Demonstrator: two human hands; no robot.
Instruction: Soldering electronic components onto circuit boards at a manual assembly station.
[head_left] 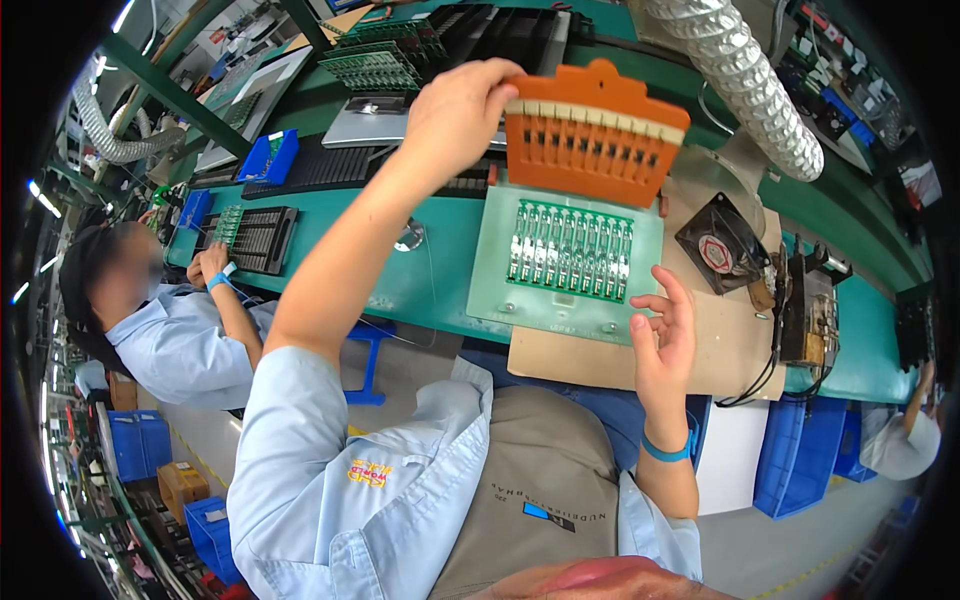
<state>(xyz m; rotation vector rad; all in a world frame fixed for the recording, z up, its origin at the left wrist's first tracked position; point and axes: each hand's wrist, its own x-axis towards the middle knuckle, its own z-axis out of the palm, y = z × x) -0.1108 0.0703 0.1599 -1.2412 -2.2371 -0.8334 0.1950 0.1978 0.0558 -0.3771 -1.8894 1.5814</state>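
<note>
My left hand (458, 112) grips the upper left corner of an orange hinged fixture lid (590, 140), which stands raised. A pale strip and a row of slots run across the lid. Below it lies a light green fixture base (490, 270) holding a panel of green circuit boards (570, 250) with shiny silver parts in a row. My right hand (665, 335) is beside the base's right edge, fingers apart and curled a little, with nothing in it. A blue band (668, 450) circles my right wrist.
Brown cardboard (600, 362) lies under the base. To the right are a black fan (722, 243) and a metal device with cables (808, 310). A silver duct (745, 85) hangs above. A co-worker (190, 310) sits at the left; a rack of boards (375, 65) stands behind.
</note>
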